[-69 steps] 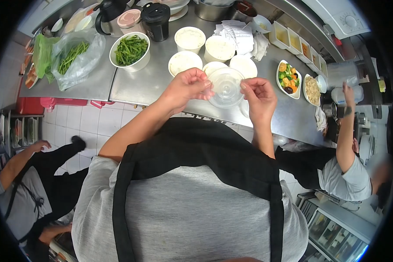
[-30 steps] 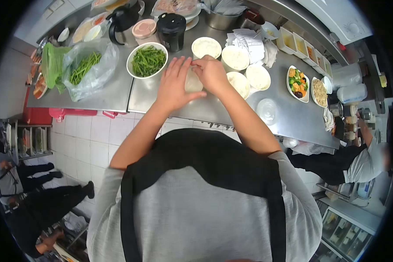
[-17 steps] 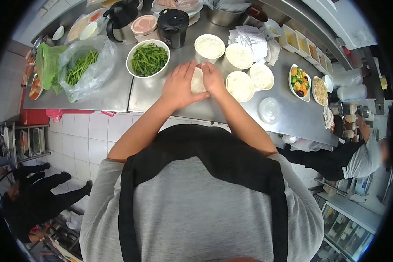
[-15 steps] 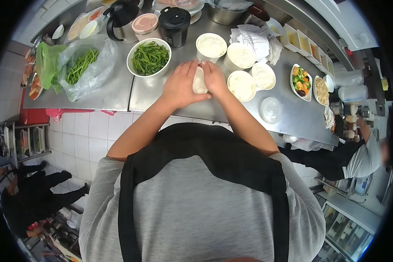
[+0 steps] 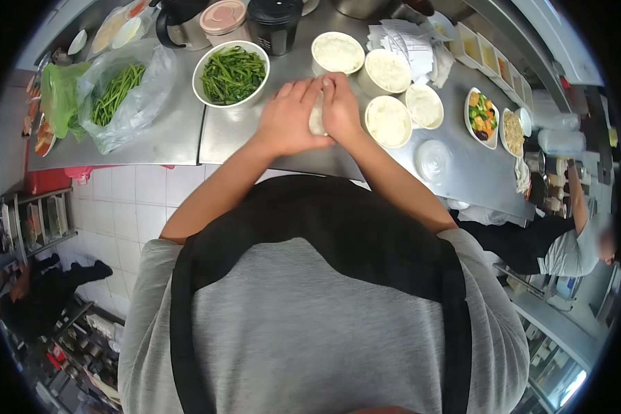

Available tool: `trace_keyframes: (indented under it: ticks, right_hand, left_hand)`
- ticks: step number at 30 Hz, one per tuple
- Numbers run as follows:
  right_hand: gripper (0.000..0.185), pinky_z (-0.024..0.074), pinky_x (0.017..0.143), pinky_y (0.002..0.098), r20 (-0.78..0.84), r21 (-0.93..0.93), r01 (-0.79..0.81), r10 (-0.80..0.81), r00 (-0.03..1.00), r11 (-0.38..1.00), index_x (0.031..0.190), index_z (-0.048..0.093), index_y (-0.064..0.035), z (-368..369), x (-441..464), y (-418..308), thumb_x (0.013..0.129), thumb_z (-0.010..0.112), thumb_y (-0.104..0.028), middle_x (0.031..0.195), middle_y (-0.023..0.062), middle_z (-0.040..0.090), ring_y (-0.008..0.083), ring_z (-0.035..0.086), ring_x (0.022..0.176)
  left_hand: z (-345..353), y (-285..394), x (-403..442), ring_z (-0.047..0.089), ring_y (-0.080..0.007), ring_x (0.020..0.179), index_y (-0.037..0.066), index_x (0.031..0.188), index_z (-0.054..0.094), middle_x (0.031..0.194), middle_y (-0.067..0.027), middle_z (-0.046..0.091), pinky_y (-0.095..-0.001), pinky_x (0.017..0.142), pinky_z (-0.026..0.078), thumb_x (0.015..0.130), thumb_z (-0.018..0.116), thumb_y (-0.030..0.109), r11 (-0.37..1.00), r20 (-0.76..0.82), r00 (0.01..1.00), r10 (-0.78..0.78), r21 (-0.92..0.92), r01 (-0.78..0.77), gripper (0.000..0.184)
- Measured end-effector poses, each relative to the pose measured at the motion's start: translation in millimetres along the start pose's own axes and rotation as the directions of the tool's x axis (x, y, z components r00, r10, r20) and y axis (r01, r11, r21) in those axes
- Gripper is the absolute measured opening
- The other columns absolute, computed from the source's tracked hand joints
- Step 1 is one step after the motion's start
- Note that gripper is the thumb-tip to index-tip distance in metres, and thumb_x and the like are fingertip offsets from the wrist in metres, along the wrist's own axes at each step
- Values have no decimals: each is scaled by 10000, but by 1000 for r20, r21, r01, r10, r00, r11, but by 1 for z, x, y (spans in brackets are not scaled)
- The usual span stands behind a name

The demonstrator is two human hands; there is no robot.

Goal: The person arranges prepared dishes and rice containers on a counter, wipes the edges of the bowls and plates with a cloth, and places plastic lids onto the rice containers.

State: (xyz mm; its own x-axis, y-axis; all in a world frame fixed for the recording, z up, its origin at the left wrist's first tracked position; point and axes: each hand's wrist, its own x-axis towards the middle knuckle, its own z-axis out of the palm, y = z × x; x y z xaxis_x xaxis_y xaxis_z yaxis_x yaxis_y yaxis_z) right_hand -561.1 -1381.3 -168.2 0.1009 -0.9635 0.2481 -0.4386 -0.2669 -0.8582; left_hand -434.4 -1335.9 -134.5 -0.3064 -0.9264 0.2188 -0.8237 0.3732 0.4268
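My left hand and my right hand press together around a small round whitish bowl at the counter's front. Their fingertips meet over its far rim, hiding most of it; I cannot tell whether a lid covers it. Just right of my hands stand several white bowls filled with rice. To the left is a white bowl of cooked green vegetables. Clear plastic lids lie near the front edge at the right.
Plastic bags of greens lie on the steel counter. A black cup and a pink-lidded container stand behind. Paper slips and a vegetable dish are rightward. Other people are at both sides.
The view has shifted slightly, so the counter items sit higher in it. My hands have drawn closer together over the bowl, covering more of it.
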Motion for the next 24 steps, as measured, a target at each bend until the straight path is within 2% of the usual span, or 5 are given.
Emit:
trace_keyframes:
  ticks: [4, 9, 14, 17, 24]
  right_hand:
    - [129, 403, 833, 418, -129, -164, 533, -553, 823, 830, 941, 546, -56, -18, -14, -23, 833, 529, -126, 1041, 155, 499, 328, 479, 1004]
    - [304, 402, 868, 419, -257, -341, 321, -416, 872, 884, 983, 584, -72, -137, -50, 4, 706, 702, -110, 1026, 151, 536, 312, 506, 997]
    - [671, 333, 954, 483, -87, -658, -141, 111, 990, 739, 1171, 533, -109, -214, -93, 64, 609, 786, -373, 1305, 206, 400, 409, 363, 1205]
    - [806, 279, 992, 511, 12, -742, -62, 105, 994, 668, 1240, 496, -166, -200, -100, 64, 544, 810, -426, 1361, 220, 333, 438, 280, 1263]
    - [274, 349, 977, 447, -42, -417, 57, -81, 996, 907, 830, 587, -76, -212, -101, 104, 641, 774, -141, 1244, 130, 502, 353, 413, 1209]
  left_hand:
    - [3, -10, 8, 385, -335, 1218, 7, 1261, 406, 1294, -192, 427, -458, 1011, 296, 578, 710, 466, 991, 24, 998, 60, 119, -63, 877]
    - [0, 11, 18, 428, -325, 1191, 6, 1144, 504, 1240, -211, 470, -436, 960, 348, 723, 677, 310, 965, -290, 928, 232, 186, -184, 548]
    - [27, 52, 29, 601, -245, 844, 10, 931, 550, 915, -156, 610, -354, 727, 471, 796, 636, 256, 908, 20, 989, -146, -394, 142, 294]
    - [57, 44, 39, 620, -197, 657, 1, 849, 549, 751, -119, 619, -311, 616, 487, 815, 614, 235, 798, 163, 954, -253, -521, 301, 245]
    - [68, 32, 28, 612, -138, 612, -12, 826, 555, 716, -117, 616, -275, 563, 479, 820, 606, 202, 754, 121, 946, -302, -576, 315, 220]
